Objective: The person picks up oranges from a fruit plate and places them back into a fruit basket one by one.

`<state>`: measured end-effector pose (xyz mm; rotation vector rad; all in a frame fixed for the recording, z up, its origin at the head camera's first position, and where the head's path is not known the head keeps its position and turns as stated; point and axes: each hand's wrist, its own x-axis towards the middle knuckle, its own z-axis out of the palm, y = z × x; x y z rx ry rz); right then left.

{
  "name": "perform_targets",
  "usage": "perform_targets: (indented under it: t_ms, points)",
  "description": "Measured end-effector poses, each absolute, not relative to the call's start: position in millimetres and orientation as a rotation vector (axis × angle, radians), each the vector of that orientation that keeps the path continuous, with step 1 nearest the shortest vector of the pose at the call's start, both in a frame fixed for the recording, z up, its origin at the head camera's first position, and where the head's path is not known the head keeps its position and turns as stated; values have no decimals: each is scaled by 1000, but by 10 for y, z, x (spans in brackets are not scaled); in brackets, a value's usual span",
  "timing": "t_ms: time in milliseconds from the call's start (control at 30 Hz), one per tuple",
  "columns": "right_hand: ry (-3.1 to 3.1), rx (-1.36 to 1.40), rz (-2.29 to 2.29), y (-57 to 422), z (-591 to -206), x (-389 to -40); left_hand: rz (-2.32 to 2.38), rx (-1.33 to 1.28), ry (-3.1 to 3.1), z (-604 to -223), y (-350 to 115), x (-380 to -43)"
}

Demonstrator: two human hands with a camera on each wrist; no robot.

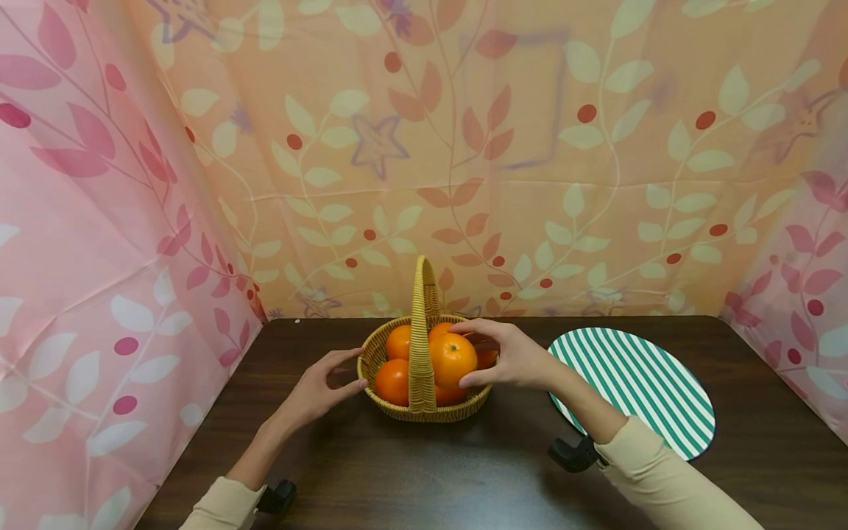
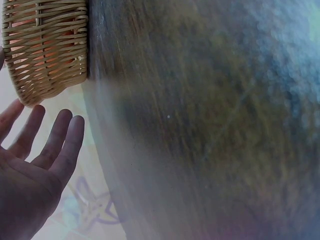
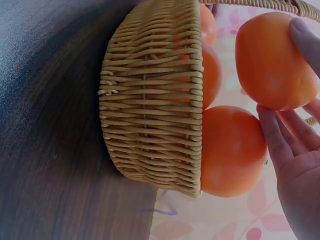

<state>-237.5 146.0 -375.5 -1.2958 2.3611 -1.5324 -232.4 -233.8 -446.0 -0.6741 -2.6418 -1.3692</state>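
Note:
A woven wicker basket (image 1: 424, 415) with a tall arched handle holds several round oranges (image 1: 392, 382). My right hand (image 1: 513, 357) pinches one orange (image 1: 453, 361) between thumb and fingers. In the right wrist view, that orange (image 3: 275, 62) is lifted beyond the basket rim (image 3: 199, 150), over the other fruit (image 3: 232, 152). At the basket's left side is my left hand (image 1: 318, 386), its thumb and forefinger at the rim. The left wrist view shows the fingers (image 2: 72, 145) fairly straight and spread beside the wicker wall (image 2: 47, 50).
To the right, an oval mat with green and white stripes (image 1: 636, 390) lies on the dark wooden table (image 1: 424, 471). Floral cloth (image 1: 464, 184) hangs behind the table and on both sides.

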Motion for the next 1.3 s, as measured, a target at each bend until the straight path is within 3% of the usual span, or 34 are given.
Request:
perform_targets:
  t_ms: [833, 1300]
  points:
    - [2400, -1298, -1492, 1400, -3738, -2335, -1420, -666, -2636, -4467, -2327, -2323]
    - [2435, -1257, -1524, 1632, -3660, -2342, -1415, -680, -2623, -4464, -2330, -2323]
